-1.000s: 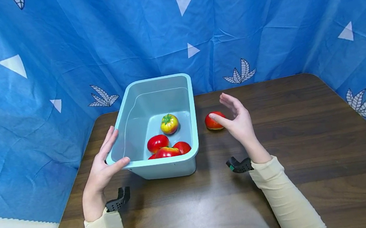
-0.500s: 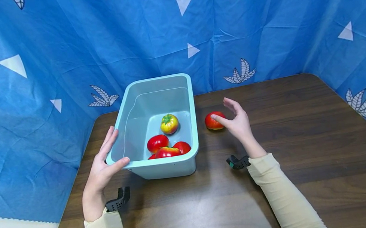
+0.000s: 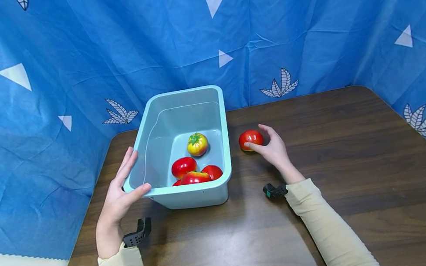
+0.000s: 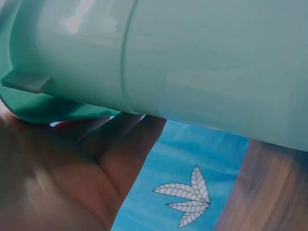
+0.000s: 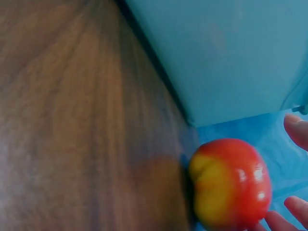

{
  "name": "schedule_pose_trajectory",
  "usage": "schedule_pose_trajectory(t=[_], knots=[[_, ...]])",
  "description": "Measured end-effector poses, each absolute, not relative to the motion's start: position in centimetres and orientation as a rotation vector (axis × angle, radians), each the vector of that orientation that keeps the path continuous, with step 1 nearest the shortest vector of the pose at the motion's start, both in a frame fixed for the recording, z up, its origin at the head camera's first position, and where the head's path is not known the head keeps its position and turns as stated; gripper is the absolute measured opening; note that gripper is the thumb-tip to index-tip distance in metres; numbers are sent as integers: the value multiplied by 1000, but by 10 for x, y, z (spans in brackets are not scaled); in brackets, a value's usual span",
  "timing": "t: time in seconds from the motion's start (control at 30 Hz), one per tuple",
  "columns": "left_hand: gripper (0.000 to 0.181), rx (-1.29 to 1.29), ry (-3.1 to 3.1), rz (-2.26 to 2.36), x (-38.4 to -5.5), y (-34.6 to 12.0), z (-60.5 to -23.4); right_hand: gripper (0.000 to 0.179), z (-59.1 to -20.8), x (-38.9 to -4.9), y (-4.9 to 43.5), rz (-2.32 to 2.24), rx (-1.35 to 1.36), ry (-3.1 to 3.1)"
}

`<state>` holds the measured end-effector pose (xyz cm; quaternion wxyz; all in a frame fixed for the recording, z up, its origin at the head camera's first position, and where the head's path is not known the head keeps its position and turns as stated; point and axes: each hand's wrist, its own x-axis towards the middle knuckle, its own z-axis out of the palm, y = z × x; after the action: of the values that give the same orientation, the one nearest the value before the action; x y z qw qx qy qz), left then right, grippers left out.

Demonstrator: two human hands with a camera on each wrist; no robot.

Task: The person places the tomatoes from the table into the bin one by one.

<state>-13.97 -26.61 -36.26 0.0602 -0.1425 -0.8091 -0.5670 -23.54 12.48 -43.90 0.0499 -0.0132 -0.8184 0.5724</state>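
Note:
A light blue plastic bin [image 3: 193, 198] stands on the table, left of the middle. At its near left corner my left hand [image 3: 116, 200] rests with the thumb on the front rim and straight fingers along the left side. A glossy red tomato [image 3: 249, 137] lies right of the bin; the right wrist view shows yellow on this tomato [image 5: 226, 185]. Around its right side my right hand [image 3: 277, 152] is spread, the thumb overlapping its near edge in the head view. In the right wrist view the thumb [image 5: 296, 130] is apart from it; lower fingertips reach its edge.
Inside the bin are a yellow-and-red tomato [image 3: 197, 144] with a green top and several red ones, such as the tomato [image 3: 183, 167] near the middle. A blue patterned curtain [image 3: 170, 37] surrounds the brown wooden table [image 3: 357, 151] at the back and sides.
My right hand has moved lower and closer about the red tomato, its fingers coming down on the right side. My left hand and the bin have not moved.

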Motion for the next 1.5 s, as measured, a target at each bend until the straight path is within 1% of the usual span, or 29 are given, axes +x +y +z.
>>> schedule_pose_trajectory(t=[0.4, 1.07, 1.5], knots=[[80, -467, -2422, -1730, -140, -265, -361, 80, -455, -241, 125, 1738, -27, -2554], [81, -460, -2428, -1722, -140, -265, -361, 70, -462, -243, 123, 1718, 7, -2531], [80, -466, -2422, -1734, -140, -265, -362, 69, -462, -243, 124, 1708, -9, -2532]])
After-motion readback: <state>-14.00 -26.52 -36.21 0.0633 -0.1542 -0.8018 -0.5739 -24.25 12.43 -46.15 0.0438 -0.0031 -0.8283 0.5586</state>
